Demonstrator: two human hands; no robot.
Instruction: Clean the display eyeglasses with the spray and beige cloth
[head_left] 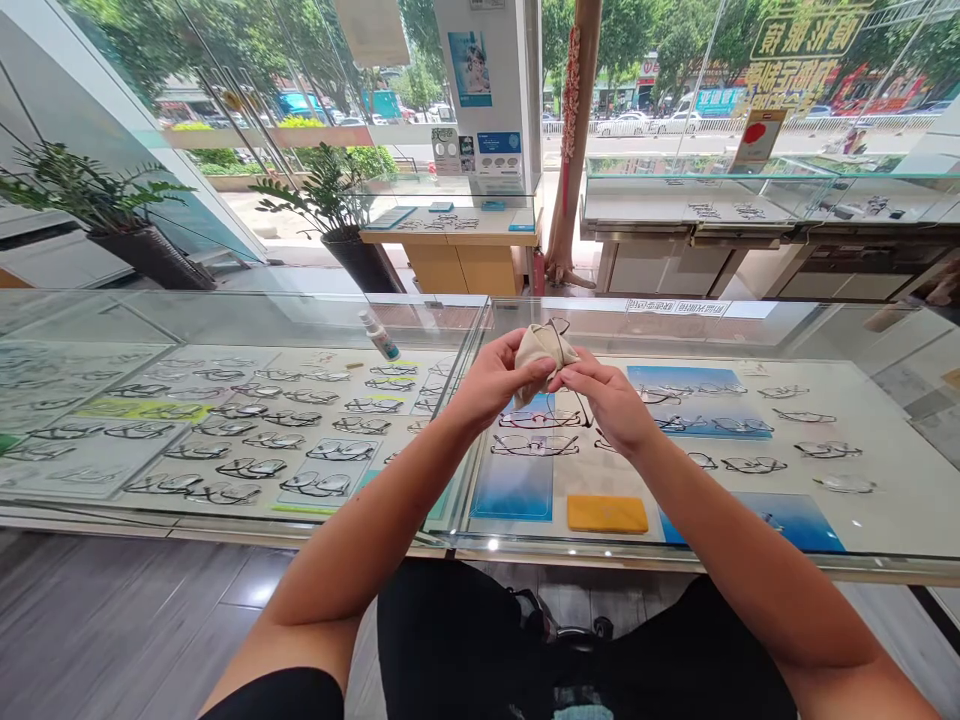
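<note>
My left hand (496, 378) grips a beige cleaning cloth (537, 346), bunched between thumb and fingers. The cloth is folded around part of a pair of eyeglasses (557, 328), whose thin dark frame sticks out above and below it. My right hand (606, 396) meets the left at the cloth's lower right edge, thumb and fingers pinched on the eyeglasses. The lenses are mostly hidden by cloth and fingers. Both hands are above the glass display counter (525, 548). On the counter's left part stands a small white spray bottle (379, 336).
Rows of eyeglasses (315, 484) lie inside the counter on both sides of a glass seam. A yellow case (607, 514) is in front of my right forearm. Beyond are potted plants (352, 215), a wooden trunk (574, 150), more display cases (690, 210) and tall windows.
</note>
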